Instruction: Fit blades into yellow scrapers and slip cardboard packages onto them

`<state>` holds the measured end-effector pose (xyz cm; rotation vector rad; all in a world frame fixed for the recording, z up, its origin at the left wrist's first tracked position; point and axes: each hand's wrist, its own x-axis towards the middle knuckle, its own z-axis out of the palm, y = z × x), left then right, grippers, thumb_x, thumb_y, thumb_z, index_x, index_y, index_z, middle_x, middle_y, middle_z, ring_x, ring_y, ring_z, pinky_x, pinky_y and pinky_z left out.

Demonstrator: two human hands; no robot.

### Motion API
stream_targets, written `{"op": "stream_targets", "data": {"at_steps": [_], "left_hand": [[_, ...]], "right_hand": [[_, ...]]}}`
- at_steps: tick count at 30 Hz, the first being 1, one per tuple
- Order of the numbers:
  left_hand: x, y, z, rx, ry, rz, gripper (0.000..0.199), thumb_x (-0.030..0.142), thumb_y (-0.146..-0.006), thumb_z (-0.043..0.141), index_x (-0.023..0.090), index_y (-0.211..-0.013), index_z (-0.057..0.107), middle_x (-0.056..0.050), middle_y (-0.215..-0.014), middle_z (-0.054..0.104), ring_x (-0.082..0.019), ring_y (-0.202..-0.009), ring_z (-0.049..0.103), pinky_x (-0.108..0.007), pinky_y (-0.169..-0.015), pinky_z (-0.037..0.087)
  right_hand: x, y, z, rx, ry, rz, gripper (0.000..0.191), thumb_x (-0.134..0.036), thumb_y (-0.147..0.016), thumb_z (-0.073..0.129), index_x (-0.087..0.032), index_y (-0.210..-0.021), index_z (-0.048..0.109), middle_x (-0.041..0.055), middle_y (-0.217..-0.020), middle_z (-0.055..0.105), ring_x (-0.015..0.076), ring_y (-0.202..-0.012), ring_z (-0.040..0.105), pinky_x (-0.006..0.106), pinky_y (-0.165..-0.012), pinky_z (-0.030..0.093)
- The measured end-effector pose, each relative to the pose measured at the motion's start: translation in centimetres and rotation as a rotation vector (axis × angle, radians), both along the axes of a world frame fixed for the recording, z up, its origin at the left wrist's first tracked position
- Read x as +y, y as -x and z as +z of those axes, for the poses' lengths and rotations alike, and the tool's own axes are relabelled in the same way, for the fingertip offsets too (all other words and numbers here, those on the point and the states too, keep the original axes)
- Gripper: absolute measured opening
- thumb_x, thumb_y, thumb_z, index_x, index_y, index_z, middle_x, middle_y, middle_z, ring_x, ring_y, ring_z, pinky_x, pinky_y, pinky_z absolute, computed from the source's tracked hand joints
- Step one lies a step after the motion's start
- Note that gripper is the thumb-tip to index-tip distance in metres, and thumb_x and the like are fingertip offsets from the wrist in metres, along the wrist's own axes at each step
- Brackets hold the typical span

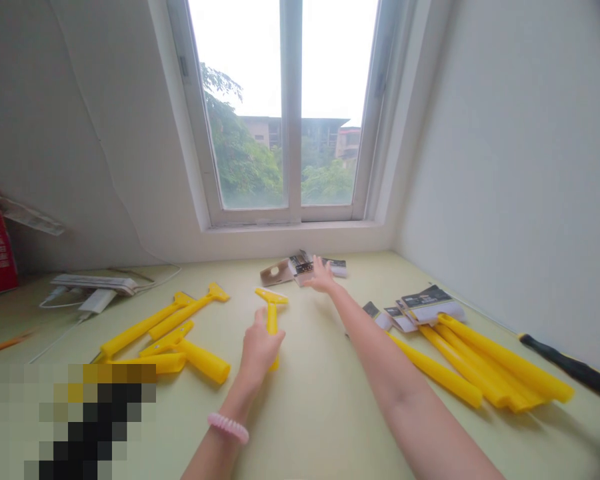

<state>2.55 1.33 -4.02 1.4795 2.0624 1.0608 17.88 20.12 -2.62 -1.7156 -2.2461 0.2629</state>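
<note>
My left hand (261,345), with a pink coil band on the wrist, is closed round the handle of a yellow scraper (271,298). The scraper's wide head points away from me, towards the window. Further back, my right hand (322,275) is stretched out with its fingers apart, over or touching a small pile of printed cards (303,268). Its fingers partly cover the pile. A brown cardboard piece (276,273) with a hole lies at the pile's left side.
Several yellow scrapers (180,317) lie loose on the left of the pale table (300,413). On the right are several yellow scrapers (500,360) with printed cards (430,303) over their heads. A black-handled tool (570,363) lies by the right wall. A power strip (95,285) sits back left.
</note>
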Motion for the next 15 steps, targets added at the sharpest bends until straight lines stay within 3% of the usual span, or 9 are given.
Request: {"op": "stream_targets", "data": {"at_steps": [3,5,9,12,15], "left_hand": [[0.4,0.1,-0.7,-0.267,0.005,-0.012,0.05,0.028,-0.063,0.055,0.015,-0.111,0.051,-0.004,-0.07,0.061,-0.019,-0.065,0.056,-0.027,-0.061,0.037],[0.6,0.2,-1.1,-0.286,-0.021,-0.024,0.05,0.028,-0.063,0.055,0.015,-0.111,0.052,-0.004,-0.071,0.061,-0.018,-0.065,0.056,-0.027,-0.06,0.036],[0.5,0.0,-1.2,-0.285,-0.071,-0.027,0.053,0.025,-0.063,0.054,0.016,-0.115,0.05,-0.001,-0.069,0.06,-0.016,-0.056,0.056,-0.026,-0.057,0.038],[0.5,-0.1,-0.8,-0.497,-0.07,0.006,0.056,0.026,-0.064,0.054,0.016,-0.118,0.043,0.001,-0.065,0.055,-0.013,-0.046,0.053,-0.025,-0.049,0.039],[0.7,0.0,-0.4,-0.72,-0.177,-0.006,0.048,0.034,-0.067,0.056,0.015,-0.109,0.046,0.003,-0.062,0.05,-0.011,-0.046,0.051,-0.022,-0.046,0.041]], "right_hand": [[-0.1,0.1,0.5,-0.049,-0.018,0.025,0.095,-0.039,-0.067,0.062,-0.019,-0.14,0.005,0.0111,-0.146,0.009,0.04,-0.13,-0.003,0.056,-0.1,0.01],[-0.2,0.1,0.9,-0.093,-0.049,0.058,0.087,-0.031,-0.067,0.063,-0.022,-0.138,0.015,0.0081,-0.145,0.016,0.0388,-0.13,-0.003,0.055,-0.101,0.007],[-1.1,0.2,1.7,-0.17,-0.141,0.103,0.053,-0.011,-0.075,0.049,-0.017,-0.127,0.039,0.0115,-0.134,0.036,0.0327,-0.13,0.013,0.053,-0.101,0.009],[-2.7,0.2,2.2,-0.212,-0.211,0.164,0.039,-0.003,-0.073,0.045,-0.016,-0.108,0.054,0.0123,-0.117,0.05,0.0267,-0.121,0.032,0.051,-0.101,0.011],[-4.9,-0.4,3.0,-0.243,-0.26,0.245,0.029,-0.001,-0.071,0.045,-0.018,-0.087,0.061,0.01,-0.102,0.057,0.0236,-0.107,0.043,0.051,-0.1,0.013]]}}
